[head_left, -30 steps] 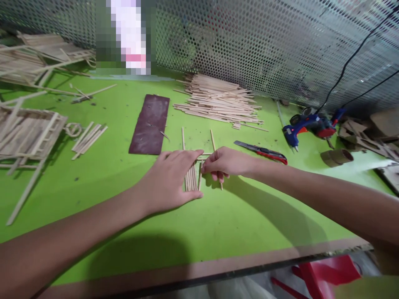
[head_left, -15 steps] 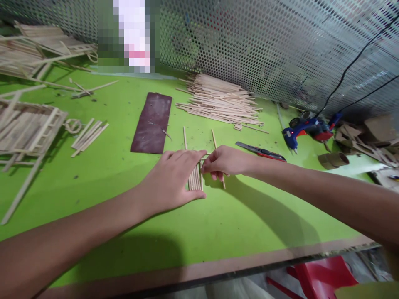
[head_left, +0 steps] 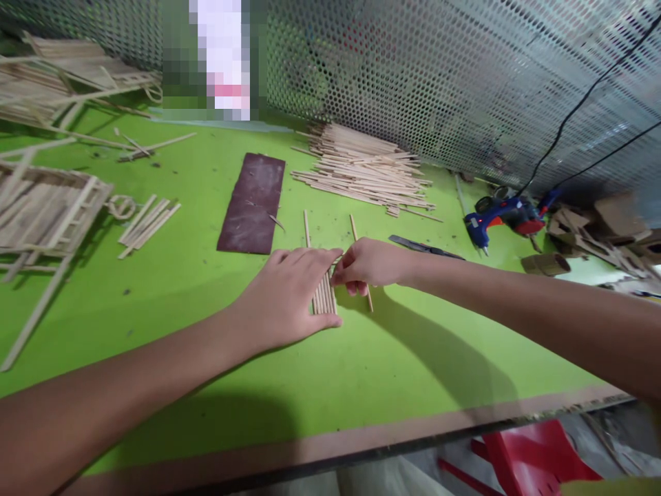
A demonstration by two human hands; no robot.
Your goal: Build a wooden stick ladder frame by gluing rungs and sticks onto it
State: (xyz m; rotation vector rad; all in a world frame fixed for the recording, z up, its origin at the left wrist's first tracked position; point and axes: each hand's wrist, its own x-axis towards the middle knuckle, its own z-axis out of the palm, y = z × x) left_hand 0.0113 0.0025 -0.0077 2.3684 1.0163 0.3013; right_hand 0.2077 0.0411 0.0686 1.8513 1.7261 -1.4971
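Observation:
On the green table lies a row of thin wooden sticks (head_left: 323, 296), side by side. My left hand (head_left: 292, 289) rests over this row, its thumb at the near ends and its fingertips at the far ends, holding the sticks between them. At the row's right edge my right hand (head_left: 369, 265) is closed in a pinch on a wooden stick (head_left: 333, 286), mostly covered by the fingers. Under that hand passes a longer stick (head_left: 370, 300), and another long stick (head_left: 306, 224) sticks out beyond my left hand.
Behind the hands are a dark sandpaper sheet (head_left: 252, 207) and a big stick pile (head_left: 366, 165). To the right lie a utility knife (head_left: 418, 246), a blue glue gun (head_left: 480, 224) and a cardboard tube (head_left: 544, 264). Wooden stick structures (head_left: 46, 207) and short sticks (head_left: 147, 227) occupy the left.
My right hand has shifted very slightly left and up along the row's edge, and its forearm now covers more of the knife. My left hand stays in place.

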